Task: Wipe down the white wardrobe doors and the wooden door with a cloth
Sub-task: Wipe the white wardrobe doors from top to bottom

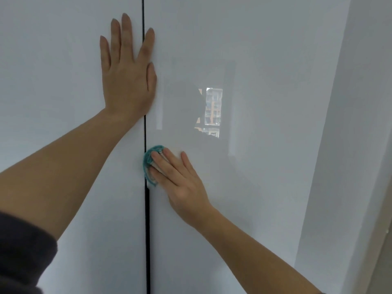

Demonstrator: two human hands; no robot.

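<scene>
Cloth: a small teal-edged cloth with a pale middle (pixel 148 161) is bunched flat against the glossy white right wardrobe door (pixel 265 187). Its left edge touches the thin dark vertical seam (pixel 146 230) between the two doors.
Right hand: the right hand (pixel 180 183) has its fingers straight and close together, pressing the cloth onto the panel. The thumb is spread apart on the bare door, and nothing is gripped. How much cloth lies under the palm is hard to tell.
Left hand: the left hand (pixel 127 75) lies flat with its fingers straight, slightly spread and pointing up. The palm rests on the glossy white left wardrobe door (pixel 63 81), and the forefinger and thumb cross the seam. It holds nothing and sits well above the cloth.
Key relation: the cloth lies at the fingertip end of the right hand, up and to the left of the palm. Most of the right door's face lies to the right of it. The seam runs vertically, so a stroke along it would probably go straight up or down.
Surfaces: both doors are smooth, flat and shiny enough to show a bright window reflection (pixel 213 112). The cloth looks soft and fuzzy, so it should glide easily.
Wooden door: it is not in view. Only a plain grey wall (pixel 350 145) shows on the right.
Sleeve: a dark fabric sleeve (pixel 23 251) is bunched on the left arm.
</scene>
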